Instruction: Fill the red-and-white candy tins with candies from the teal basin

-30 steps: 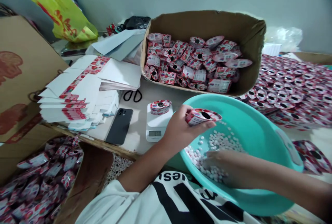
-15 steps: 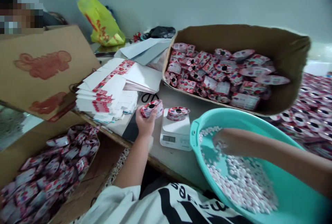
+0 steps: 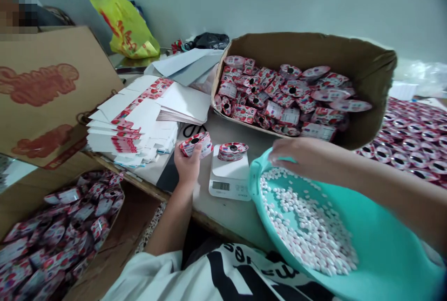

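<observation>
My left hand (image 3: 187, 166) is closed around a small red-and-white printed carton (image 3: 206, 143) with a dark round hole in its top. Just to its right, a similar carton (image 3: 233, 152) stands on a white digital scale (image 3: 228, 169). My right hand (image 3: 288, 153) hovers over the left rim of a turquoise basin (image 3: 387, 245), fingers curled together. What they hold, if anything, is hidden. Many small white, pinkish pieces like candies (image 3: 314, 240) lie in the basin below it.
A cardboard box (image 3: 363, 59) full of printed cartons stands behind the scale. Flat white carton blanks (image 3: 132, 101) are stacked at the left. Another open box (image 3: 118, 245) of cartons is lower left. Rows of cartons (image 3: 415, 145) stand at right. A yellow bag (image 3: 125, 26) sits behind.
My right hand has lifted out of the candies and moved up and left to the basin's rim. My left hand still holds its carton. The whole view has shifted slightly.
</observation>
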Available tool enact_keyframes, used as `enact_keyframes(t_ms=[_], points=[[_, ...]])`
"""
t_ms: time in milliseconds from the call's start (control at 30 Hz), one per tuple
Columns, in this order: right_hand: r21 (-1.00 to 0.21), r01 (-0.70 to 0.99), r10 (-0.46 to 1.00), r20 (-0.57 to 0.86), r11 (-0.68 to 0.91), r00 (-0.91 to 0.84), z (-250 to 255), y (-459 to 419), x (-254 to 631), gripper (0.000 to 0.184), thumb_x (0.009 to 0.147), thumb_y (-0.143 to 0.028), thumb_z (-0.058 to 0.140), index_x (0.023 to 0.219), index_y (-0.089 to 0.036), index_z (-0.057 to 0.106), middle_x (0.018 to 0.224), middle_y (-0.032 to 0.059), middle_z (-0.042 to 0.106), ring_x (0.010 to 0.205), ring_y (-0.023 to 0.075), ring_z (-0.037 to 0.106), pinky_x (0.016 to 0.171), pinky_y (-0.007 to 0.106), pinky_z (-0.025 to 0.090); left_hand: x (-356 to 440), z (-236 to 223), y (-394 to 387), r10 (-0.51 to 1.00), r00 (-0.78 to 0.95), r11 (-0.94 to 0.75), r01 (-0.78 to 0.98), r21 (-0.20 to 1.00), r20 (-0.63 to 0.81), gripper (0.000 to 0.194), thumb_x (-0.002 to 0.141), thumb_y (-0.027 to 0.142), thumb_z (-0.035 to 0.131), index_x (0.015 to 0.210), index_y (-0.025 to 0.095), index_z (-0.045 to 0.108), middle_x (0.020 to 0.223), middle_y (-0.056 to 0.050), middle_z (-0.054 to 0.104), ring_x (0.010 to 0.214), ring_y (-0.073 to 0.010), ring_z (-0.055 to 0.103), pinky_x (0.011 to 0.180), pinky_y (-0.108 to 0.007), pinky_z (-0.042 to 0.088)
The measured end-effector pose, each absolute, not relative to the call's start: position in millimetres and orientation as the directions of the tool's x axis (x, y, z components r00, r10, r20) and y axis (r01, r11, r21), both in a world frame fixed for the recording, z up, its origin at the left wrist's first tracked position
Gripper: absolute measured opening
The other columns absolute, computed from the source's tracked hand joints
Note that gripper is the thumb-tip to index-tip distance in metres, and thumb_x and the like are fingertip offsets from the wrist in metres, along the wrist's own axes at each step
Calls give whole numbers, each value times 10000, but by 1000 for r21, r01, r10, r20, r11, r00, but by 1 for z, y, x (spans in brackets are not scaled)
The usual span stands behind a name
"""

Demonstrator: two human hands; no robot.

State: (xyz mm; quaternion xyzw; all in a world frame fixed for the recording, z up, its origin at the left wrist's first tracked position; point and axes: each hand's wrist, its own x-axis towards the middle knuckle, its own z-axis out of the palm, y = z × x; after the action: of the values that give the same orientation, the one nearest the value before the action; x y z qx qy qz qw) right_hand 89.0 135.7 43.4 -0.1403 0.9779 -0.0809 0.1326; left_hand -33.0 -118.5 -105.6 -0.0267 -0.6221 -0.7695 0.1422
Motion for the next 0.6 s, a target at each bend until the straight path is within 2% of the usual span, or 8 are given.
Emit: enact_keyframes(t_ms=[100,167,300,433,500,600], points=[[-236,-314,-349,-126,920,-928,53,120,59,315,968,-296,435,1013,-195,730,1057,76,684,911,196,626,822,298,445,-32,-101,-117,-215,-955,-190,248,950,206,463,684,520,783,871,173,541,803,-22,666,702,-146,659,640,-258,564],[-245,-348,-383,-115,905,-916,49,109,39,297,955,-285,467,1020,-181,738,1053,78,686,924,194,626,814,278,439,-32,-101,-117,-224,-952,-191,255,948,210,447,690,502,781,875,169,548,803,-24,667,704,-147,661,655,-266,569],[-170,-355,-379,-142,919,-914,38,94,15,291,924,-241,509,1083,-183,747,1059,88,688,919,196,637,782,268,445,-32,-105,-119,-244,-943,-183,272,945,224,414,697,450,790,894,158,573,805,-18,657,699,-138,643,683,-279,570],[-84,-301,-309,-123,950,-943,43,105,31,340,956,-248,446,1127,-192,734,1129,109,667,974,234,636,793,310,460,-31,-105,-121,-267,-933,-167,293,941,243,403,677,426,799,877,167,565,789,-6,650,691,-132,630,673,-266,559],[-64,-248,-255,-161,967,-954,43,122,52,354,969,-287,425,1109,-193,737,1129,115,673,997,256,637,828,346,472,-31,-104,-121,-266,-933,-164,290,943,241,410,663,432,798,861,174,547,775,1,647,670,-133,629,647,-263,555],[-125,-141,-173,-295,982,-940,33,148,86,338,947,-302,454,1073,-195,749,1093,114,703,959,260,660,842,369,494,-31,-102,-121,-263,-936,-161,282,946,235,417,661,442,786,859,182,525,773,4,645,665,-137,636,618,-256,547]])
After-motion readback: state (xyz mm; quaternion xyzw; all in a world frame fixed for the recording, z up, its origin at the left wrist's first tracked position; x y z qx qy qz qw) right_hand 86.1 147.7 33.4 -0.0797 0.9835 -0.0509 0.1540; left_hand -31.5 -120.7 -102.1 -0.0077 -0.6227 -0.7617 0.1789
